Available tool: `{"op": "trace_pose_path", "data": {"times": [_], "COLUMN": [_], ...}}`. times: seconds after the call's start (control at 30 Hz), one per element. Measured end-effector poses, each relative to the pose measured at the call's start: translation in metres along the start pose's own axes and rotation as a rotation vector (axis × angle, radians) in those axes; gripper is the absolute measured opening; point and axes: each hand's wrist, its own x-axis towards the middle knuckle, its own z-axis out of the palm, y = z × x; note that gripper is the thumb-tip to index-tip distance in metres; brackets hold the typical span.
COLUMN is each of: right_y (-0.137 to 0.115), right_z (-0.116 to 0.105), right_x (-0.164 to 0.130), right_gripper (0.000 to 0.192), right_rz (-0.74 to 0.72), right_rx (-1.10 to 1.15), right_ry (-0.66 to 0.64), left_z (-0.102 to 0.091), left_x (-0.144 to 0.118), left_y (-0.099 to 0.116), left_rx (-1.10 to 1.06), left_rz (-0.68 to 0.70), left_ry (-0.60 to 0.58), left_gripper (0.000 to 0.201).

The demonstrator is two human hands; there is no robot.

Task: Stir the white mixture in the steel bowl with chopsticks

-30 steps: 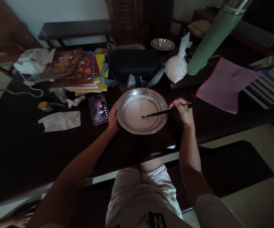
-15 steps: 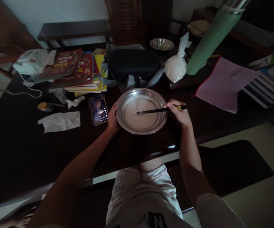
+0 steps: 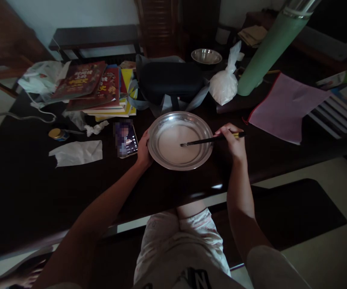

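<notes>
Here, a dark, glossy wooden table (image 3: 25,192) carries a round, shallow steel plate (image 3: 161,158) of pale, milky liquid near its front edge. The left hand (image 3: 143,150) cups the plate's rim; the right hand (image 3: 233,141) pinches thin black chopsticks (image 3: 205,141), tips dipped in the liquid.

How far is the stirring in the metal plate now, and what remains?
Done: a pale whitish liquid already fills the bottom of the metal plate. In hand: the right hand holds chopsticks with their tips in the liquid, while the left hand steadies the rim. Left: whether it is mixed smooth cannot be told; a knotted bag of white powder stands behind the plate.
</notes>
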Motion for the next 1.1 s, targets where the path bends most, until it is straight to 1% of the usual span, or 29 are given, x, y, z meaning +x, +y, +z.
{"op": "trace_pose_path", "data": {"times": [0.1, 0.17, 0.3, 0.33, 0.37, 0.47, 0.5, 0.53, 0.63, 0.67, 0.7, 0.73, 0.83, 0.87, 0.9, 1.0, 1.03, 1.1], "right_y": [-0.0002, -0.0002, 0.0019, 0.0023, 0.0025, 0.0015, 0.0010, 0.0005, -0.0001, -0.0001, -0.0001, -0.0001, -0.0003, -0.0003, -0.0003, -0.0002, -0.0002, -0.0005], "right_z": [0.0009, 0.0017, -0.0001, -0.0005, -0.0006, 0.0008, 0.0013, 0.0014, 0.0003, -0.0002, -0.0005, -0.0004, 0.0011, 0.0015, 0.0016, 0.0005, 0.0002, 0.0004], "right_x": [0.0001, 0.0004, -0.0001, -0.0004, -0.0006, -0.0006, -0.0004, -0.0002, -0.0002, -0.0004, -0.0007, -0.0008, -0.0006, -0.0005, -0.0004, -0.0010, -0.0013, -0.0016], "right_gripper": [0.048, 0.049, 0.047, 0.047, 0.047, 0.046, 0.047, 0.047, 0.047, 0.047, 0.046, 0.046, 0.047, 0.047, 0.047, 0.047, 0.047, 0.047], "right_rz": [-0.003, -0.028, -0.014, -0.003, 0.002, -0.022, -0.035, -0.045, -0.031, -0.014, 0.001, 0.008, -0.023, -0.038, -0.045, -0.021, -0.009, -0.006], "right_rx": [-0.010, -0.037, -0.006, 0.011, 0.021, -0.010, -0.029, -0.043, -0.020, 0.002, 0.022, 0.031, -0.010, -0.029, -0.040, -0.006, 0.012, 0.021], "right_ry": [-0.112, -0.144, -0.002, 0.007, -0.012, -0.133, -0.146, -0.133, -0.010, 0.013, 0.010, -0.019, -0.137, -0.137, -0.108, 0.017, 0.024, -0.045], "left_z": [0.0010, 0.0011, 0.0006, 0.0005, 0.0004, 0.0007, 0.0009, 0.0010, 0.0011, 0.0008, 0.0005, 0.0002, -0.0005, -0.0005, -0.0004, 0.0001, 0.0003, 0.0006], "left_x": [-0.0007, -0.0007, -0.0001, 0.0000, 0.0000, -0.0003, -0.0004, -0.0005, -0.0003, 0.0000, 0.0004, 0.0007, 0.0012, 0.0012, 0.0011, 0.0011, 0.0011, 0.0010], "left_y": [0.0010, 0.0010, 0.0000, -0.0003, -0.0004, -0.0003, 0.0000, 0.0002, 0.0006, 0.0005, 0.0002, 0.0000, -0.0007, -0.0008, -0.0008, -0.0007, -0.0007, -0.0003], "left_rx": [0.000, 0.013, 0.026, 0.025, 0.024, 0.024, 0.024, 0.024, 0.022, 0.016, 0.010, 0.005, 0.012, 0.018, 0.023, 0.020, 0.016, 0.013], "left_rz": [-0.002, -0.005, -0.005, -0.002, 0.001, -0.002, -0.002, 0.000, 0.009, 0.005, 0.000, -0.004, -0.009, -0.008, -0.005, 0.004, 0.002, -0.009], "left_ry": [0.000, 0.013, 0.022, 0.024, 0.025, 0.026, 0.027, 0.027, 0.019, 0.021, 0.028, 0.035, 0.039, 0.033, 0.027, 0.036, 0.039, 0.038], "left_gripper": [0.019, 0.020, 0.023, 0.024, 0.025, 0.028, 0.029, 0.029, 0.029, 0.028, 0.026, 0.026, 0.026, 0.026, 0.026, 0.025, 0.025, 0.025]}}
